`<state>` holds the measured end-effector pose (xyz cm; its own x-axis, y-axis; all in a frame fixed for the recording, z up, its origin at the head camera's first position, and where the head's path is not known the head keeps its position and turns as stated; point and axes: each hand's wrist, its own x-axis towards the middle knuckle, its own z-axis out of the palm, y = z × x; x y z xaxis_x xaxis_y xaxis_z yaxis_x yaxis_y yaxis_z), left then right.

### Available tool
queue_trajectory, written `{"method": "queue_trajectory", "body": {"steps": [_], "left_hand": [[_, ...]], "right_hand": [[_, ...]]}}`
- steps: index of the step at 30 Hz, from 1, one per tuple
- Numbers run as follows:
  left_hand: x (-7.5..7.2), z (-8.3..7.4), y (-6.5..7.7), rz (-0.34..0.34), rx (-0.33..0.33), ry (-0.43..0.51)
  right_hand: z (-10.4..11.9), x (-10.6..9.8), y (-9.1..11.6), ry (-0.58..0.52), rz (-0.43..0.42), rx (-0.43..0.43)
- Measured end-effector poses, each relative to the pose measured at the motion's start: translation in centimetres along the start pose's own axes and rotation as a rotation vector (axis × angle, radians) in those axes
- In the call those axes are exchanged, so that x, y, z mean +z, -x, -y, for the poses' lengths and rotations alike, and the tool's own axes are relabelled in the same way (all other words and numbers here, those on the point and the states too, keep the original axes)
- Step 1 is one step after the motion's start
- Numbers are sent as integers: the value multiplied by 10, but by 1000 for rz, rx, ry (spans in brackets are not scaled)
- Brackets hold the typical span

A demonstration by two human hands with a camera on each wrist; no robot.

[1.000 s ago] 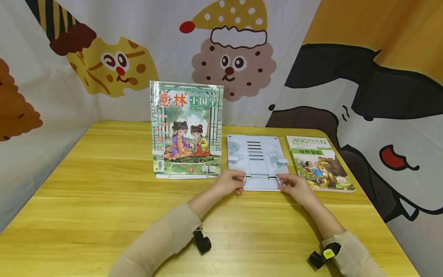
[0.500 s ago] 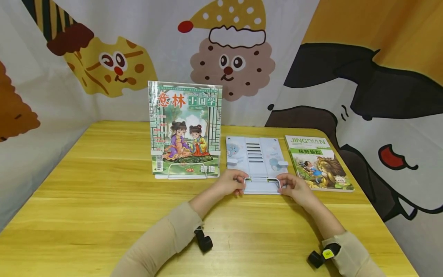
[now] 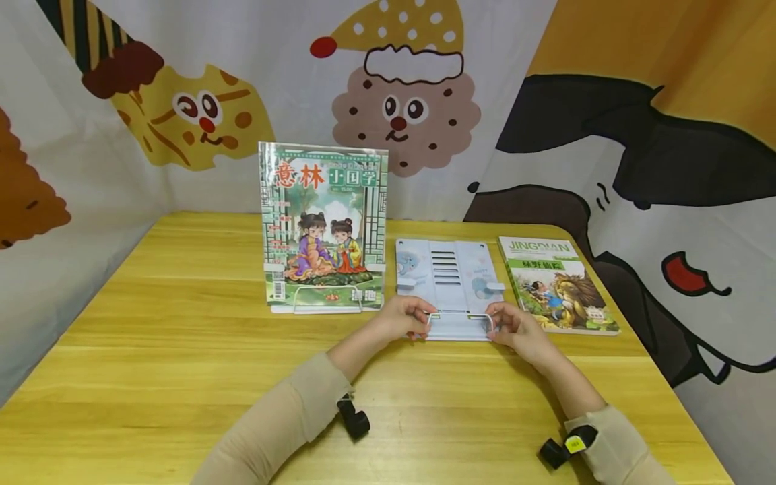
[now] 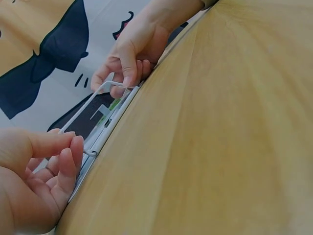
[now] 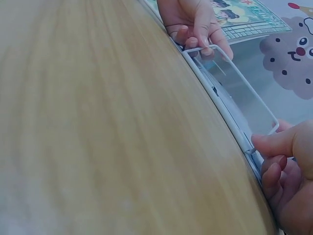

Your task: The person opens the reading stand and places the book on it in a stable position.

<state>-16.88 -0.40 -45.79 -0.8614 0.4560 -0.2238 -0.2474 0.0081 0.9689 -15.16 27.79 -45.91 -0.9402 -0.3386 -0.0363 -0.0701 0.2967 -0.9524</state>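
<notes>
One wire (image 5: 250, 90): it is white and bent, joined at the near end of the stand (image 3: 445, 293); its long bar is apart from the stand, so the wire rises at a slant.
Wire step: in my judgement, both hands are setting the angle of this wire, probably lifting it.
Wire's next need: I think the move calls for an even turn of both bends together, with the stand kept in its place; uneven force could twist the wire.
Left hand (image 3: 403, 318): thumb and forefinger are closed in a pinch on the left bend of the wire; the other fingers are loosely curled below. Whether they touch the stand, I cannot tell.
Right hand (image 3: 518, 330): it pinches the right bend in the same manner, fingertips closed on the wire, the other fingers folded under.
Stand: pale blue, it lies flat or nearly flat on the table (image 3: 242, 404), between the magazine and the book, with slots (image 3: 445, 267) along its middle and a clip (image 3: 406, 284) at each side.
Book (image 3: 564, 289): it lies flat, just beside the stand, to the right.
Magazine (image 3: 324, 222): it stands upright to the left, its cover toward the near side.
Curtain (image 3: 291, 40): it hangs beyond the far edge of the table, printed with cartoon figures.
</notes>
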Motion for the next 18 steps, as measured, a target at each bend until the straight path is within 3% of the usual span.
{"method": "queue_trajectory", "body": {"steps": [8,14,18], "left_hand": [[-2,2,4,11,2,-6],[-1,-1,4,6,37,-21],[-4,-9,3,-27,85,-97]], "right_hand": [[-2,1,3,-3,-7,-36],[0,1,3,24,-40,-16],[5,0,-2,91,-90,-82]]}}
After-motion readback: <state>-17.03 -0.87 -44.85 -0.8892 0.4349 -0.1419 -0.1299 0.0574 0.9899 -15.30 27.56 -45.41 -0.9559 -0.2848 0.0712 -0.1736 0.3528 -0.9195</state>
